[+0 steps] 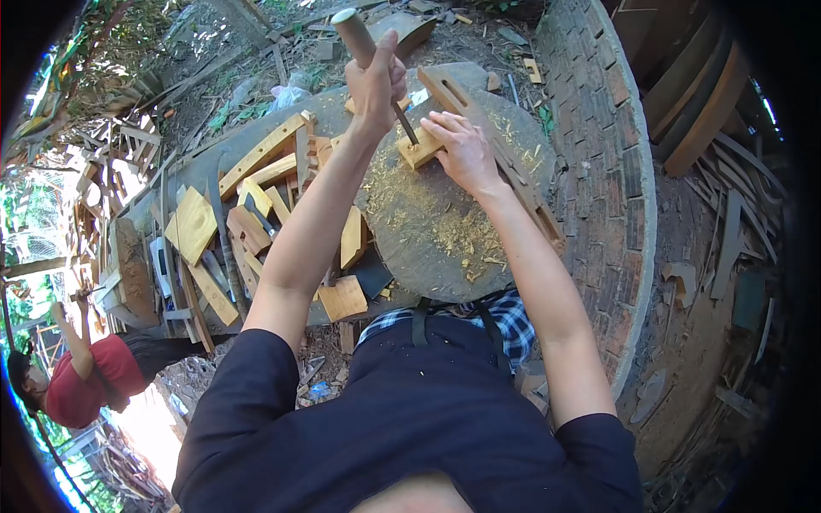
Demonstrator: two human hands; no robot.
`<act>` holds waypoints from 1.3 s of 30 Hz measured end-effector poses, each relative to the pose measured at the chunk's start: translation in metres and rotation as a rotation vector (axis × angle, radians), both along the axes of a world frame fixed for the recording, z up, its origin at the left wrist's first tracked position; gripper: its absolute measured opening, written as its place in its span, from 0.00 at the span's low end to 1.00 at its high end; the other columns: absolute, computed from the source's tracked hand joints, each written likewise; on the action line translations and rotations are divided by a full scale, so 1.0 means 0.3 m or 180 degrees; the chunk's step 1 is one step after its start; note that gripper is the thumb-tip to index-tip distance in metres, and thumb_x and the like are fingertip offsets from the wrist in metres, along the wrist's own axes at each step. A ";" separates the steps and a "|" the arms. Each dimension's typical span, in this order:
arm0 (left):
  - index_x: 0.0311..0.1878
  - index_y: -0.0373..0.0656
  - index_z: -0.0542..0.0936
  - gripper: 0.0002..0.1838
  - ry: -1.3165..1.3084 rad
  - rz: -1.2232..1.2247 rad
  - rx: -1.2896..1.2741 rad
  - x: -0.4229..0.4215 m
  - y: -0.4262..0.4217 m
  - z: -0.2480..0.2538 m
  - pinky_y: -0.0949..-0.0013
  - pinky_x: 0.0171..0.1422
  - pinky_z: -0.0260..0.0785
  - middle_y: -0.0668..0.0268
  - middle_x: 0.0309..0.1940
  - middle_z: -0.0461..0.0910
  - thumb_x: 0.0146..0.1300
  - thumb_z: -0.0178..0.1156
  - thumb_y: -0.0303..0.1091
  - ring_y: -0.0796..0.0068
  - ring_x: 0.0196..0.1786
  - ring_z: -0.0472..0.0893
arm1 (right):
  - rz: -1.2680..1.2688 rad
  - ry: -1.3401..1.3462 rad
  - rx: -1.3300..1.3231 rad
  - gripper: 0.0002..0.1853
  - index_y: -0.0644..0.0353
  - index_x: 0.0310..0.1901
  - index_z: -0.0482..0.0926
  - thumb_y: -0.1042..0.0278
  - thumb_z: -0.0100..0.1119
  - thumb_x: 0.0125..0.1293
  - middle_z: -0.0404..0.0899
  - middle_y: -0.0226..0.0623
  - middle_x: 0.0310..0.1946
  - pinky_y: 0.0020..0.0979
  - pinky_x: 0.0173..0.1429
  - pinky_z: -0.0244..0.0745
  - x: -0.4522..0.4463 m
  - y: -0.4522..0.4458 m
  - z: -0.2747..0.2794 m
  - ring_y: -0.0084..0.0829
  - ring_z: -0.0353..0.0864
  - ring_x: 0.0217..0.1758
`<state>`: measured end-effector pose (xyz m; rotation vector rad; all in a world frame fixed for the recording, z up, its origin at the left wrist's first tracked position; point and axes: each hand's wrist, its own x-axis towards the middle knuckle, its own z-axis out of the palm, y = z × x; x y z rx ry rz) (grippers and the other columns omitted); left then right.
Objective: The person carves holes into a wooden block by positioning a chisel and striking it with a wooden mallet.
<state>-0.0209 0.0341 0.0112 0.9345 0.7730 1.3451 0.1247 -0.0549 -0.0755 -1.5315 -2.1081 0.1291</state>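
Left grip (375,91) on chisel (357,41), right (467,152) on block (418,154)

The left hand (375,92) held a chisel (359,44), its tip touching a small wooden block (417,154). The right hand (466,152) gripped this block on the round counter (423,280), where wood shavings (475,235) lay nearer.

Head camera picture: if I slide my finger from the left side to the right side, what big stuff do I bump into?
Other person's red shirt → square yellow board → wooden strip with holes → left hand → right hand → brick wall → curved brown board.
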 end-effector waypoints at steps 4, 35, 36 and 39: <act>0.20 0.50 0.63 0.26 0.0044 0.0294 -0.0082 -0.009 0.009 -0.005 0.78 0.16 0.44 0.73 0.14 0.64 0.62 0.66 0.51 0.86 0.12 0.58 | -0.0096 -0.0042 -0.0025 0.27 0.48 0.60 0.76 0.78 0.59 0.56 0.74 0.29 0.62 0.41 0.66 0.66 -0.010 -0.001 -0.002 0.33 0.69 0.68; 0.23 0.40 0.73 0.18 0.1107 0.1012 0.0790 0.067 -0.011 -0.060 0.75 0.27 0.61 0.74 0.17 0.71 0.64 0.65 0.40 0.86 0.23 0.68 | -0.0237 0.0012 -0.0059 0.27 0.50 0.61 0.75 0.70 0.63 0.57 0.73 0.34 0.64 0.40 0.69 0.63 -0.034 -0.018 0.001 0.35 0.68 0.70; 0.24 0.38 0.73 0.18 0.1082 0.0954 0.0646 0.070 -0.022 -0.060 0.73 0.29 0.62 0.74 0.19 0.72 0.64 0.65 0.39 0.86 0.26 0.68 | -0.0090 0.0077 -0.0295 0.29 0.54 0.63 0.73 0.63 0.65 0.58 0.70 0.38 0.66 0.42 0.71 0.61 -0.017 -0.014 0.011 0.36 0.65 0.71; 0.22 0.43 0.73 0.17 0.1016 0.1134 0.0865 0.077 -0.029 -0.061 0.79 0.21 0.57 0.74 0.16 0.72 0.63 0.66 0.37 0.88 0.17 0.69 | -0.0402 0.1374 -0.0566 0.32 0.59 0.64 0.71 0.59 0.66 0.59 0.69 0.42 0.66 0.43 0.71 0.61 0.083 -0.024 0.064 0.37 0.65 0.71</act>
